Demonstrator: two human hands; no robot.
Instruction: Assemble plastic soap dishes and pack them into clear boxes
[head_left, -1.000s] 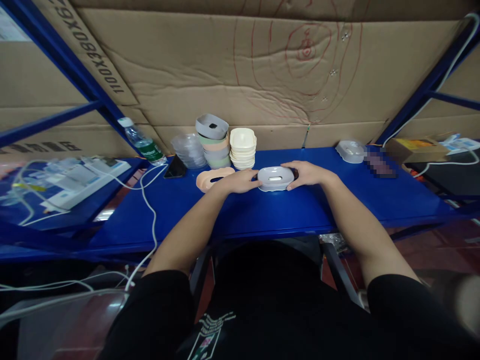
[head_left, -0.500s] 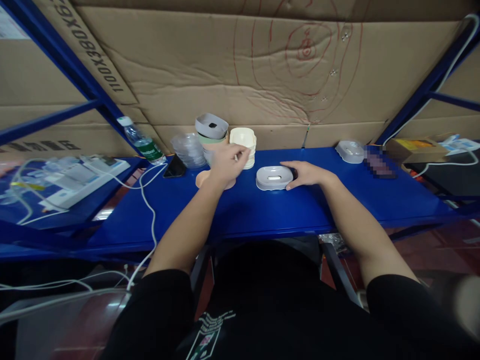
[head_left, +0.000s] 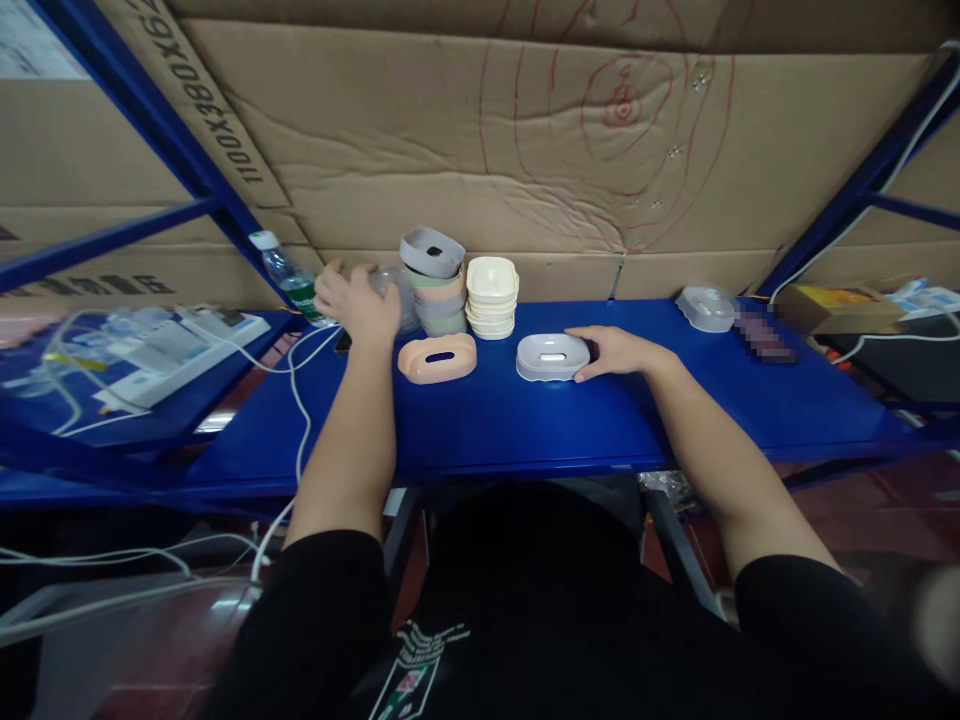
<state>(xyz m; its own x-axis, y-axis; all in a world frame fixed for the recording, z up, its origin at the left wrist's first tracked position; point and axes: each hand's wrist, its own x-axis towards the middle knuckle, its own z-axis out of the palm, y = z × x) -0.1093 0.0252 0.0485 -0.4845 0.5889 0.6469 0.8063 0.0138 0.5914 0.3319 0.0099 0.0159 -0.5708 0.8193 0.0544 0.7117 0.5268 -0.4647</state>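
Note:
A grey oval soap dish (head_left: 553, 357) with a slot in its floor rests on the blue table. My right hand (head_left: 609, 352) grips its right end between thumb and fingers. At the far left my left hand (head_left: 360, 303) is open, fingers apart, over the stack of clear plastic covers (head_left: 406, 298), partly hiding them; whether it touches them I cannot tell. A peach-coloured slotted piece (head_left: 437, 359) lies to the left of the grey dish. Behind stand a stack of coloured dishes (head_left: 437, 290), its grey top one tilted, and a stack of cream dishes (head_left: 492, 298).
A water bottle (head_left: 294, 280) leans beside my left hand, with a white cable (head_left: 301, 400) running down past it. At the back right sits another clear-covered dish (head_left: 706, 309) by a blurred-out object. Cardboard (head_left: 375, 130) closes the back; blue frame posts flank the table.
My left hand has let go of the grey dish and moved left, past the peach piece, to the clear covers. My right hand stays on the dish. The view has shifted slightly.

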